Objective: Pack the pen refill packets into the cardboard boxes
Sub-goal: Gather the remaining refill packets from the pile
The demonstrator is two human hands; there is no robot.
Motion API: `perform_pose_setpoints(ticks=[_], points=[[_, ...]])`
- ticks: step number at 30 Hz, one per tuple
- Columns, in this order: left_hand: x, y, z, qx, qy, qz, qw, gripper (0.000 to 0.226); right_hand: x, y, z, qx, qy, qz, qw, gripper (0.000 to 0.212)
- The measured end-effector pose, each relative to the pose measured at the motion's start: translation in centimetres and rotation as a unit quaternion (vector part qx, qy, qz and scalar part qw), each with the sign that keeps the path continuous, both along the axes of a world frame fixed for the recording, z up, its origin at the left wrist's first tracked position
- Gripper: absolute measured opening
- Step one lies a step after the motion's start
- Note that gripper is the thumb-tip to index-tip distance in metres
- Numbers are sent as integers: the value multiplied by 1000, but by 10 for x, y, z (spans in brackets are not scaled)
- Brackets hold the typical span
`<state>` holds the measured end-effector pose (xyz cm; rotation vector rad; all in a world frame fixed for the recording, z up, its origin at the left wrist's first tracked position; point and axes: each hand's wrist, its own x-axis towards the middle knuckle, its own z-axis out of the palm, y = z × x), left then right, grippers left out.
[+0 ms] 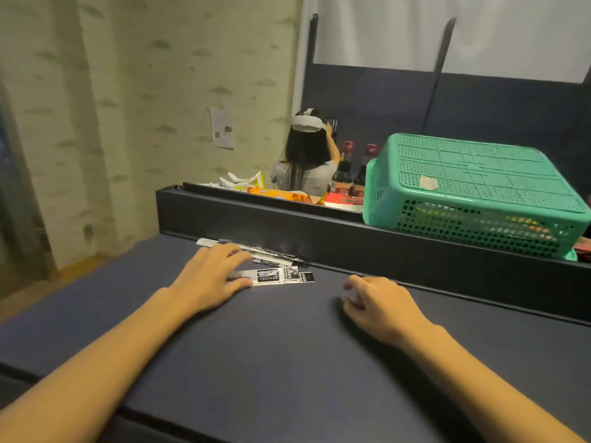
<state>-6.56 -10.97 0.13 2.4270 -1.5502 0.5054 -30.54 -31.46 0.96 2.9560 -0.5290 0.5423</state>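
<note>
Resting flat, the left hand point(208, 276) presses slim black-and-white pen refill packets point(276, 276) onto the dark blue surface point(256, 346).
Right hand point(380, 306) hovers nearby, fingers loosely curled, holding nothing.

The place looked like a partitioned workroom set up for recording handwork, not a home. A dark blue tabletop point(287, 346) ended at its far edge against a low dark divider point(287, 225), and taller blue panels point(479, 100) with white sheeting point(415, 30) walled off the back. Beyond the divider a second person point(308, 161) wearing a white head-mounted device point(307, 123) sat facing away at another station, among sauce bottles point(343, 171) and snack packets point(275, 193). An upturned green plastic basket point(473, 190) sat on the divider's right end. A printed notice point(222, 127) hung on the patterned wallpaper point(144, 91).
</note>
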Motion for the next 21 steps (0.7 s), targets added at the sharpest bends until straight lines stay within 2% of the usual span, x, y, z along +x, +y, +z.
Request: perform_pose_setpoints(ticks=[5,13,16,21], points=[[25,-33,4,38,4,-56,998,56,3,-13,1,1,-7,-26,1000,32],[50,-50,5,62,43,-56,996,104,7,-17,0,-2,-10,-61,998,30],[53,-53,5,86,85,-34,992,83,6,-14,3,-3,-9,-71,997,30],[61,-58,2,76,152,-14,985,80,0,-8,5,-9,-9,-81,997,28]])
